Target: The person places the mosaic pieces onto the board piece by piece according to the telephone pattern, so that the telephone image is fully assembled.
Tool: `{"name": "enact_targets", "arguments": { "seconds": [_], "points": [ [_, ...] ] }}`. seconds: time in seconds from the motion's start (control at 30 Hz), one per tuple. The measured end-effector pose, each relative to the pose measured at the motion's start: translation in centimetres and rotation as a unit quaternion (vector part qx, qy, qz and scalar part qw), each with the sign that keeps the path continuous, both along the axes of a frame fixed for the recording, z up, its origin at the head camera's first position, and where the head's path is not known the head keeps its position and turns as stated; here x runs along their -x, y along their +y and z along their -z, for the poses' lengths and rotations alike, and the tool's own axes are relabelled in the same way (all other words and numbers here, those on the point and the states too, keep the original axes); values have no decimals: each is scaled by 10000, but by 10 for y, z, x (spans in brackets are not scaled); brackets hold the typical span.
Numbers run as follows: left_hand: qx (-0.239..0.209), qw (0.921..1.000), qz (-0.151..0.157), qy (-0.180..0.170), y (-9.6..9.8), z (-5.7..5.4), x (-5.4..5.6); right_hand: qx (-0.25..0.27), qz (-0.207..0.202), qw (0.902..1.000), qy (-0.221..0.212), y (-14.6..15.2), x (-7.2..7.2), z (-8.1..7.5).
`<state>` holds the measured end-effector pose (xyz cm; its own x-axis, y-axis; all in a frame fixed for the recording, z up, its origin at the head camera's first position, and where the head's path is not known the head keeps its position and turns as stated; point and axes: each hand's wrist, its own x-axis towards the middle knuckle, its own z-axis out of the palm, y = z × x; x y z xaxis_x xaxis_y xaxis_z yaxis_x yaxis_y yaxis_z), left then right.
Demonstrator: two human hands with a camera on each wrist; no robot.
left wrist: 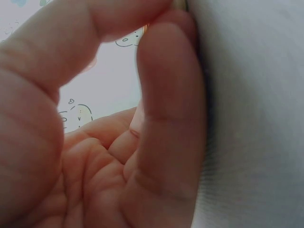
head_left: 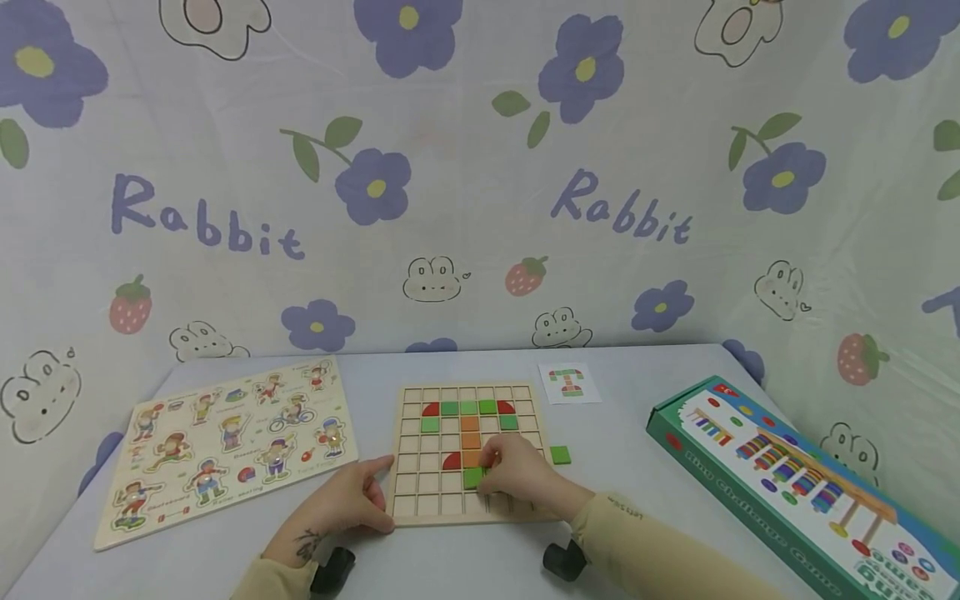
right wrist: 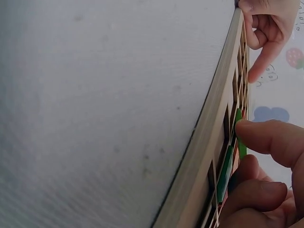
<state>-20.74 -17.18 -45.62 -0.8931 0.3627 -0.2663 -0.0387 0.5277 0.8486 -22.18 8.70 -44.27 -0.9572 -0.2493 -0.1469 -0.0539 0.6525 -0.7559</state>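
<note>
A wooden grid board (head_left: 420, 506) lies on the table between both hands. My right hand (head_left: 525, 471) reaches over its front rows. Thumb and fingers pinch a green square tile (head_left: 472, 477), which stands tilted in the right wrist view. A darker green piece (right wrist: 224, 175) shows beside it there, partly hidden by fingers. My left hand (head_left: 348, 497) touches the board's left edge with a stretched index finger and the thumb. Red quarter-circle (head_left: 452, 461), orange (head_left: 470, 439) and green tiles (head_left: 430, 424) fill several cells. The right hand covers some front cells.
A loose green square (head_left: 560, 455) lies right of the board, below a pattern card (head_left: 570, 383). At the left is a wooden picture puzzle (head_left: 225, 450). A long game box (head_left: 795, 492) lies at the right. Behind hangs a printed cloth (head_left: 465, 217).
</note>
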Motion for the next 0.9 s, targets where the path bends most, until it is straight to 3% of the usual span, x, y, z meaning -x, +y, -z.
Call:
{"name": "enact_targets", "arguments": {
  "seconds": [0.23, 0.43, 0.53, 0.67, 0.9],
  "points": [
    [57, 10000, 27, 31, 0, 0, 0, -20, -62, 9999, 79, 5, 2, -4],
    [57, 10000, -6, -5, 1, 0, 0, 1109, 24, 9938, 109, 26, 16, -14],
    [62, 10000, -16, -25, 1, 0, 0, 1359, 247, 9904, 25, 42, 21, -19],
    [85, 9999, -41, -55, 1, 0, 0, 1196, 609, 9909, -38, 64, 27, -22],
    [115, 9999, -63, -48, 1, 0, 0, 602, 1020, 9925, -288, 99, 34, -10]
  ]
}}
